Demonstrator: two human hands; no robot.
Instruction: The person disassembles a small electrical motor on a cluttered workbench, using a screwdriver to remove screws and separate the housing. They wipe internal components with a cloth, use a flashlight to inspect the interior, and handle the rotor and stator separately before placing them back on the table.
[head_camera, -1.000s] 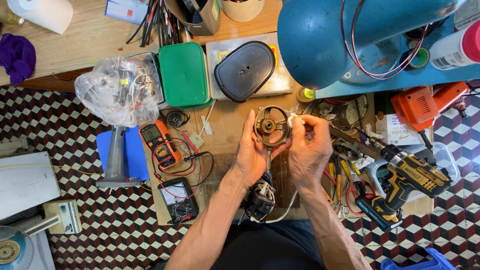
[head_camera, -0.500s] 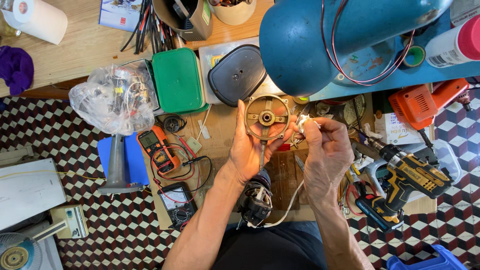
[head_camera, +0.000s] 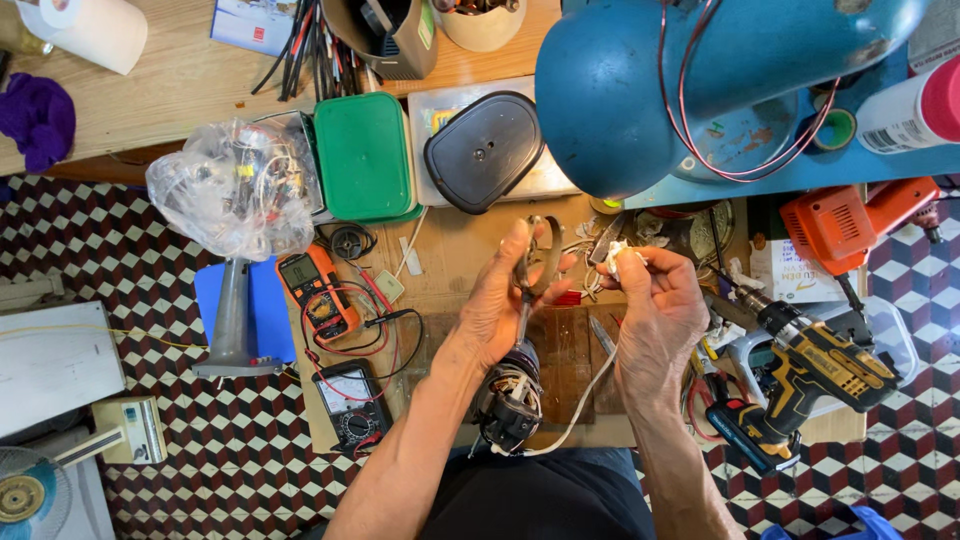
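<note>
While clasping the round motor cover (head_camera: 541, 256), left fingers (head_camera: 512, 262) closed; right fingers (head_camera: 632, 268) pinching white rag (head_camera: 622, 256).

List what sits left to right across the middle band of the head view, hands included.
Grey fan stand → orange multimeter → left hand holding the motor part → right hand pinching a white wad → yellow-black cordless drill.
</note>
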